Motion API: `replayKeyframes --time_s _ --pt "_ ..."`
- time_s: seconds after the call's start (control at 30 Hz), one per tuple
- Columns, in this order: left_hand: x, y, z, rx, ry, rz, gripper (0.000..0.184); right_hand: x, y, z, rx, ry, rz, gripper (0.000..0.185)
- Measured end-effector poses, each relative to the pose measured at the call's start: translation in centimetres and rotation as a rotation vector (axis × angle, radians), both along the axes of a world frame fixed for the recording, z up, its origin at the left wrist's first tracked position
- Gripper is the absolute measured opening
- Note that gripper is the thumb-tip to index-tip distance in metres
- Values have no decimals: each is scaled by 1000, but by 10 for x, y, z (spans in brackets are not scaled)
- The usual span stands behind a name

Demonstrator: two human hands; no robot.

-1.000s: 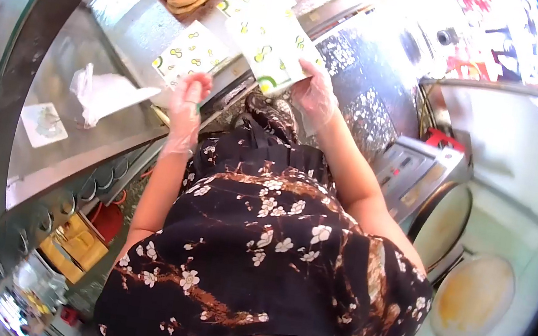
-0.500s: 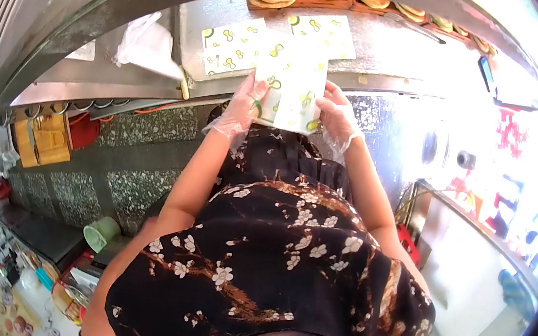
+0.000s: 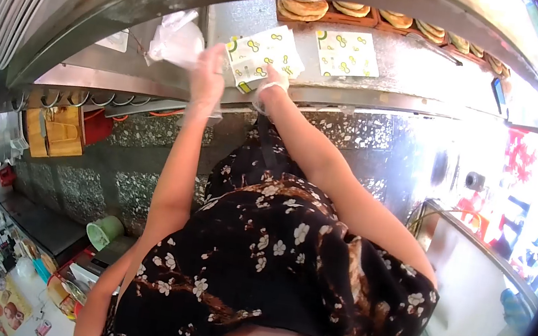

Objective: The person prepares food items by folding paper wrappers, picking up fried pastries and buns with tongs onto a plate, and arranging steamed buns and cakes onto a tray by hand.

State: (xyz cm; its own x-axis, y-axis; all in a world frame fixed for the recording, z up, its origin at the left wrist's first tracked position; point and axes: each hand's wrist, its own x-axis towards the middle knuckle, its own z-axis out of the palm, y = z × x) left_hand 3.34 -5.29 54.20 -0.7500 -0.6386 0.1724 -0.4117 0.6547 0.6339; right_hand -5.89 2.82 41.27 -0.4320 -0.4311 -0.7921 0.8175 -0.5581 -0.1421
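My 2 hands, in thin clear gloves, were at the front edge of the metal counter (image 3: 399, 73), in the upper middle of the frame. My right hand (image 3: 275, 86) lay at the lower right edge of the printed paper (image 3: 258, 48), with 1 finger stretched out against it; the other fingers were hidden, so I could not tell how far they were bent or whether they pinched the paper. That paper, white with green and yellow shapes, lay slanted on the counter, and more than 1 layer showed along its right side.

My left hand (image 3: 208, 80) was just left of the paper, its fingers pointing to the top of the frame. It was blurred, and I could not tell how far open they were or whether they held anything. A white plastic bag (image 3: 176, 37) was close beside them, to the left.

A 2nd sheet (image 3: 348, 54) lay flat to the right of the paper, apart from it. Round flatbreads (image 3: 303, 9) sat in wooden trays (image 3: 368, 21) along the top of the frame.
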Motion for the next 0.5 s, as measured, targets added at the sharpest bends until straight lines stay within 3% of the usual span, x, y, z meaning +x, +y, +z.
replayKeyframes --time_s 0.07,0.13,0.17,0.2,0.23,0.27,0.37,0.5 --pt "-8 2 -28 -16 -92 -224 29 8 -4 -9 49 25 -76 31" --pt "-13 4 -86 -32 -2 -311 30 -1 -8 10 -30 -12 -138 29" --pt "-14 -4 -126 -357 1 -438 29 -8 -9 13 -68 13 -158 29" --pt "-27 -4 -114 -123 -326 -553 23 -8 -8 16 -99 46 -133 29" --pt "-31 -8 -135 -283 -126 -613 17 -15 -13 18 -127 91 -101 29" --pt "-40 -8 -143 -221 -30 -601 15 -21 -16 18 -136 125 -42 29" --pt "-47 3 -108 -247 -188 -641 22 -22 -6 9 -70 176 223 29" --pt "-43 3 -104 -339 -315 -665 33 -13 27 -2 -74 186 480 31"
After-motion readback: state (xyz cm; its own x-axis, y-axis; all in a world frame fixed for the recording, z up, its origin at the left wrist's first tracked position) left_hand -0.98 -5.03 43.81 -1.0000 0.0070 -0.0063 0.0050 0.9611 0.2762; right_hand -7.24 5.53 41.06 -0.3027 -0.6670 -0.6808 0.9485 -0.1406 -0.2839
